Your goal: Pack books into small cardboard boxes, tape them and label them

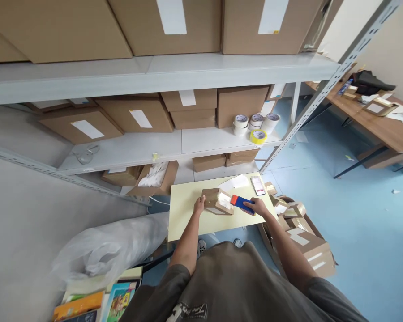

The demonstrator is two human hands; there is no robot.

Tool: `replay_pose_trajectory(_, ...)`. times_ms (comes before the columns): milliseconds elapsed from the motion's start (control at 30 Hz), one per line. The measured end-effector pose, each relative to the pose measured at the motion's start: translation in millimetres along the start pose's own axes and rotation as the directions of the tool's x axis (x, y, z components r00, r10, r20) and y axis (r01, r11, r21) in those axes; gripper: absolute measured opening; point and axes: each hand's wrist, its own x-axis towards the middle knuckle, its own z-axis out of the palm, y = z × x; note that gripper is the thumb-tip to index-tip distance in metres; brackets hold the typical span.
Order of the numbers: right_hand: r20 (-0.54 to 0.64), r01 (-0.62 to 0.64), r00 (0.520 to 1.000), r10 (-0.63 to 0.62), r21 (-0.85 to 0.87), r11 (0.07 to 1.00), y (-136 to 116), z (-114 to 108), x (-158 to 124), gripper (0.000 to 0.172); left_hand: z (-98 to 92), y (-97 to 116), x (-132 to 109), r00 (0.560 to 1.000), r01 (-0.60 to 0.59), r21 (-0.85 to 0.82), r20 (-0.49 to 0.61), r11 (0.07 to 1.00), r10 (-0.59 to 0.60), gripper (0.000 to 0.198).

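1 carton, 1 phone on table. Carton: brown, white-patched. Left grip holds carton; right grip clasps 1 blue-orange tape dispenser.

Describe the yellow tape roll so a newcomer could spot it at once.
On the grey metal shelving unit, find the shelf with white tape rolls at its right end. The yellow tape roll lies flat in front of them, the only yellow one there.

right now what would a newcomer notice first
It'd likely be the blue tape dispenser in the right hand, beside the cardboard box that the left hand holds. Next come the yellow tape roll on the middle shelf and the plastic bundle left of the cream table.
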Motion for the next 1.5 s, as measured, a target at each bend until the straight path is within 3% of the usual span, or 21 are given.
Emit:
replay_pose_trajectory(133, 0.076, 0.022, 0.997, -0.017, -0.066, 0.998, -62.8, 52.7, 14.7, 0.042, -37.2, -19.6, 10.7, 0.994, 0.056, 0.011, -0.096, 0.998, -0.055, 0.048)
replay_pose_trajectory(233, 0.085, 0.023, 0.996, -0.012, -0.129, 0.991, -102.9, 78.1, 24.6, 0.042, -50.2, -28.6, 10.6, 0.995, -0.035, -0.055, -0.096, 0.998, 0.030, 0.048)
replay_pose_trajectory(333, 0.076, 0.035, 0.997, -0.018, -0.226, 0.973, -136.2, 92.0, 31.5, 0.044, -49.8, -36.6, 4.1, 0.990, -0.140, -0.131, -0.030, 0.981, 0.137, 0.050)
replay_pose_trajectory(467, 0.113, 0.026, 0.994, 0.013, -0.337, 0.941, -167.4, 100.6, 29.9, 0.044, -35.8, -47.6, -5.2, 1.000, -0.015, -0.039, -0.018, 0.999, 0.014, 0.050)
replay_pose_trajectory(567, 0.145, 0.027, 0.989, 0.030, -0.376, 0.926, -173.8, 99.7, 22.8, 0.042, -21.1, -51.5, -9.3, 0.998, 0.042, 0.013, -0.050, 0.999, -0.041, 0.052)
replay_pose_trajectory(700, 0.135, 0.023, 0.990, 0.030, -0.372, 0.928, -155.8, 85.5, 14.0, 0.045, 0.3, -46.4, -17.6, 1.000, 0.025, 0.006, 0.002, 1.000, -0.025, 0.052)
replay_pose_trajectory(833, 0.129, 0.006, 0.991, 0.038, -0.321, 0.947, -116.9, 61.1, 7.4, 0.044, 27.9, -31.6, -32.6, 0.998, 0.043, 0.055, 0.044, 0.998, -0.045, 0.055)
replay_pose_trajectory(1033, 0.068, -0.028, 0.996, 0.055, -0.346, 0.938, -13.6, -8.6, -7.9, 0.046, 69.2, -3.6, -48.3, 0.997, 0.032, 0.108, 0.066, 0.994, -0.039, 0.061)
replay_pose_trajectory(1133, 0.035, -0.065, 0.996, 0.084, -0.363, 0.930, 44.2, -51.1, -18.8, 0.048, 77.2, 1.8, -50.3, 0.998, 0.014, 0.114, 0.064, 0.993, -0.021, 0.059)
replay_pose_trajectory(1200, 0.026, -0.091, 0.994, 0.106, -0.345, 0.934, 68.6, -68.8, -23.7, 0.049, 77.7, 1.1, -49.9, 0.998, -0.006, 0.118, 0.065, 0.993, -0.001, 0.057)
replay_pose_trajectory(1333, 0.005, -0.115, 0.992, 0.125, -0.352, 0.929, 70.6, -67.8, -20.6, 0.050, 70.6, -5.5, -45.7, 0.997, -0.034, 0.096, 0.074, 0.995, 0.027, 0.053)
replay_pose_trajectory(1500, -0.028, -0.120, 0.993, 0.117, -0.300, 0.946, 27.0, -41.6, -6.1, 0.044, 46.0, -21.6, -35.0, 0.994, -0.033, 0.042, 0.108, 0.999, 0.028, 0.052)
